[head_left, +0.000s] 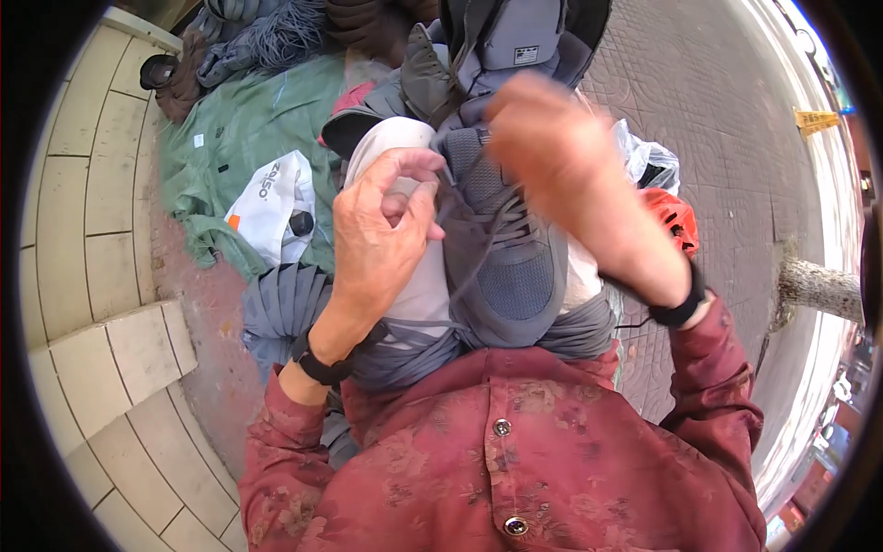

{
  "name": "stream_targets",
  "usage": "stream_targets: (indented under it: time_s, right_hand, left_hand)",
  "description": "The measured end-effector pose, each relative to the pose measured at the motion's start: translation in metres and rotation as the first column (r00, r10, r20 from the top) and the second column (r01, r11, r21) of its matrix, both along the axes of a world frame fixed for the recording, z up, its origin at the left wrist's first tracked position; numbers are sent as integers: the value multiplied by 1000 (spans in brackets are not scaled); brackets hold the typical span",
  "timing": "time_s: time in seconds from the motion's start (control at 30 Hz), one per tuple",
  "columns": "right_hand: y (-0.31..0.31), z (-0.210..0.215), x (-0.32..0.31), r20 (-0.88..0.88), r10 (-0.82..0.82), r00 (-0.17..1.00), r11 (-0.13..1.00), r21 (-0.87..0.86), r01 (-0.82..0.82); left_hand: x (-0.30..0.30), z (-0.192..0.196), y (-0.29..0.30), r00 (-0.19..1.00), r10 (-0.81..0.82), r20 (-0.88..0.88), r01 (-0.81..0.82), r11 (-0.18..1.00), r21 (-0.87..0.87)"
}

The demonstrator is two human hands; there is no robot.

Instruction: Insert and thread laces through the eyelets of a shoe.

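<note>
A grey sneaker (511, 276) rests on my lap, toe toward me, with its mesh upper and partly crossed laces showing. My left hand (382, 216) is at the sneaker's left side, fingers curled and thumb and forefinger closed in a pinch at a grey shoelace (471, 267). That lace hangs in a loose curve over the shoe's side. Above the sneaker's right side is my right hand (552, 138), smeared by motion, so its fingers cannot be read. A bundle of grey laces (405, 354) lies across my lap below the shoe.
Beyond the sneaker stand more shoes (428, 78) and an open grey bag (520, 41). A green sack (267, 120) on the ground bears a white plastic bag (276, 207). More lace bundles (285, 37) lie far left. An orange bag (671, 216) sits at right, near a tree trunk (823, 287).
</note>
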State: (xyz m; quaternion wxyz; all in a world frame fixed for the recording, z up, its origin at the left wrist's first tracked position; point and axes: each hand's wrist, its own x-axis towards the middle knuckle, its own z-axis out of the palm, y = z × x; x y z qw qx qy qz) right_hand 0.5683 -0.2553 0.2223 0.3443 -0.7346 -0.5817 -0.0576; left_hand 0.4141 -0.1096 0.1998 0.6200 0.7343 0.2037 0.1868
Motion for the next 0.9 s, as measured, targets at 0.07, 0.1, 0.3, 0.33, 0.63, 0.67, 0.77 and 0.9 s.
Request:
stream_targets:
  time_s: [0.07, 0.1, 0.3, 0.33, 0.63, 0.67, 0.77, 0.9]
  right_hand:
    - [-21, 24, 43, -265, -172, 949, 964, 154, 217]
    - [-44, 37, 69, -505, -191, 841, 963, 71, 262]
    - [-77, 34, 103, -916, 134, 379, 942, 237, 240]
    - [-82, 30, 107, -926, 233, 296, 923, 306, 232]
    - [-219, 46, 224, -904, 322, 282, 632, 427, 647]
    - [-224, 46, 224, -904, 309, 296, 635, 428, 644]
    - [-206, 50, 213, -884, 330, 330, 655, 466, 595]
    - [-145, 86, 169, -801, 435, 410, 699, 588, 408]
  left_hand:
    - [5, -1, 4, 995, -97, 13, 93, 979, 183]
    - [8, 0, 5, 979, -203, 5, 187, 913, 363]
    - [33, 20, -16, 981, -192, -31, 185, 868, 461]
    - [36, 18, -17, 985, -165, -48, 168, 870, 464]
    - [38, 6, 12, 995, -69, -77, 87, 963, 255]
    - [36, 8, 13, 992, -67, -103, 90, 967, 240]
    - [35, 10, 12, 989, -96, -115, 128, 939, 320]
    - [38, 27, -2, 925, -329, -190, 377, 726, 575]
